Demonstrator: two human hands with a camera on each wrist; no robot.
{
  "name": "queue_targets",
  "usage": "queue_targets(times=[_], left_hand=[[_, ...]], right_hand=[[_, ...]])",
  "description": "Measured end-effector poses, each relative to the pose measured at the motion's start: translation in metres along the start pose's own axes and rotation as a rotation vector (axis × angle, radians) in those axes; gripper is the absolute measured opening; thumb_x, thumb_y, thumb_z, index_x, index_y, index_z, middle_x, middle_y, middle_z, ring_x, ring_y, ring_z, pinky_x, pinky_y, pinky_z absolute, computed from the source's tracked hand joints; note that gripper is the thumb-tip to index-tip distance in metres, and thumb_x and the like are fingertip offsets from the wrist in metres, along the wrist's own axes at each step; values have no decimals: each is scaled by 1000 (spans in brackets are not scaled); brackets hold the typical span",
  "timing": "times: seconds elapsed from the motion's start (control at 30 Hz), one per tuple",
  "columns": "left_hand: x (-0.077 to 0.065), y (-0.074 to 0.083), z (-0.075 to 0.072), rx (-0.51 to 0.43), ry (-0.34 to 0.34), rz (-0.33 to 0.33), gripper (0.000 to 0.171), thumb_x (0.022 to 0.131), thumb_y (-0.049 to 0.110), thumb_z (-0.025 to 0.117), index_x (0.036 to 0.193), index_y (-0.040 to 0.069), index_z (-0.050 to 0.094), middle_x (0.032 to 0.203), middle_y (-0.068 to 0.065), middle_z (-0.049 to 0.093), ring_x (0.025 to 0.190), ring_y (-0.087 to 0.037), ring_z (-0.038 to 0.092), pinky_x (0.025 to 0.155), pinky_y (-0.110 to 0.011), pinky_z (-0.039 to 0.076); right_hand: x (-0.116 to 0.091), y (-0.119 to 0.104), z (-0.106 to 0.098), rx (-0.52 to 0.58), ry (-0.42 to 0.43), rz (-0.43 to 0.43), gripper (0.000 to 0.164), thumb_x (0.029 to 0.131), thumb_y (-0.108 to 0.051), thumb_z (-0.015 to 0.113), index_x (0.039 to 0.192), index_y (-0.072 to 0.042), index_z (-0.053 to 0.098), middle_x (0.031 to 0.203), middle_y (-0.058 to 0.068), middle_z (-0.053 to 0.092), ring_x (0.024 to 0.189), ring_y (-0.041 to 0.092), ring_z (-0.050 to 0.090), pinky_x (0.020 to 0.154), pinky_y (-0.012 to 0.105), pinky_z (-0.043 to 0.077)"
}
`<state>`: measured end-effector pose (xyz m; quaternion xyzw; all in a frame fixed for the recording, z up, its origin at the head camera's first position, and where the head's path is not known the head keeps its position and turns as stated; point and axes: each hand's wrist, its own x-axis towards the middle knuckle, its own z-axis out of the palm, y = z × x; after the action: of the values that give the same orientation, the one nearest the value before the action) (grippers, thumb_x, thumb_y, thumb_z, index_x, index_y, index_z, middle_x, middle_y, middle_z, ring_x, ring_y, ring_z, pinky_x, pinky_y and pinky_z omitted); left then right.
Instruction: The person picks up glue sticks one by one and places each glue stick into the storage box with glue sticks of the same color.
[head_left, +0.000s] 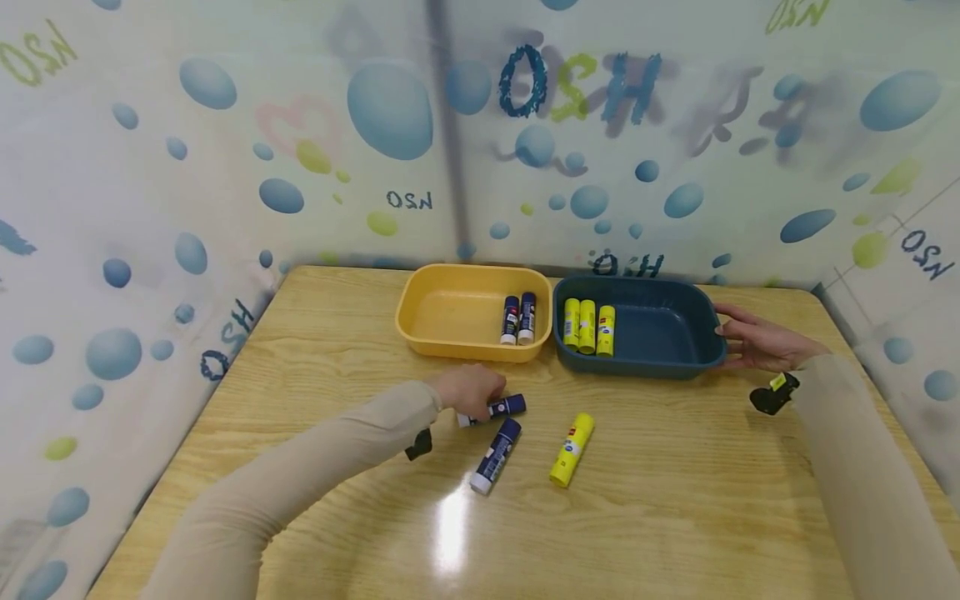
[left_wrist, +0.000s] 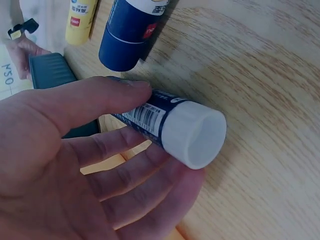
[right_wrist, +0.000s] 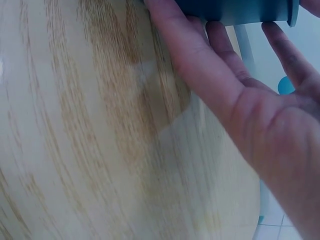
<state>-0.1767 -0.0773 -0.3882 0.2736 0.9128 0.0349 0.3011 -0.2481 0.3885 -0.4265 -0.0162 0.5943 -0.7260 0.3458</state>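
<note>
My left hand (head_left: 471,390) pinches a navy glue stick (left_wrist: 150,116) with a white end cap, low over the table. In the left wrist view, its thumb lies across the label and its fingers are on the other side. Beside it lies another navy glue stick (head_left: 496,457), and farther right a yellow glue stick (head_left: 572,450). My right hand (head_left: 768,342) touches the right end of the dark blue bin (head_left: 678,365) with extended fingers. Several yellow glue sticks (head_left: 587,327) stand in that bin's left end. Two navy glue sticks (head_left: 527,318) are in the yellow bin (head_left: 472,350), at its right side.
Both bins stand side by side at the back of the wooden table (head_left: 337,333), close to a patterned curtain (head_left: 300,125). Bright light reflects off the table (head_left: 452,525) near the front.
</note>
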Motion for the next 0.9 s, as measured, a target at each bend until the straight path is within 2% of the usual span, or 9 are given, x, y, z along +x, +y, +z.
queue_targets(times=[0.23,0.43,0.6,0.77,0.9], left_hand=[[1,-2,0,3,5,13,19,81,6,74,86,11,56,79,0,55,75,-16,51,66,-29,45],[-2,-6,-3,-13,-15,-3,16,83,8,73,90,11,58,83,0,57,76,-15,52,69,-28,46],[-6,-7,-11,-43,-15,-8,16,85,12,72,96,10,61,88,0,60,78,-15,54,71,-29,48],[-9,-8,-21,-47,-4,1,23,87,17,72,107,8,63,94,-1,62,80,-14,55,73,-28,49],[-12,-8,-31,-37,22,6,21,88,17,71,105,8,62,90,-1,60,77,-14,54,69,-28,47]], right_hand=[[0,-1,0,-4,-26,5,37,104,-6,37,128,-33,42,121,2,48,103,24,60,89,54,48],[1,-2,2,-40,40,30,38,104,-7,40,133,-32,34,120,-1,48,102,22,60,89,54,48],[1,-2,3,-58,58,38,44,104,-8,41,139,-30,26,122,-1,45,102,21,59,90,54,48],[1,-2,4,-73,44,32,52,104,-9,40,146,-28,16,125,1,39,103,21,59,91,53,48],[0,0,2,-58,13,27,57,104,-9,40,149,-26,8,125,1,41,105,22,59,91,53,48]])
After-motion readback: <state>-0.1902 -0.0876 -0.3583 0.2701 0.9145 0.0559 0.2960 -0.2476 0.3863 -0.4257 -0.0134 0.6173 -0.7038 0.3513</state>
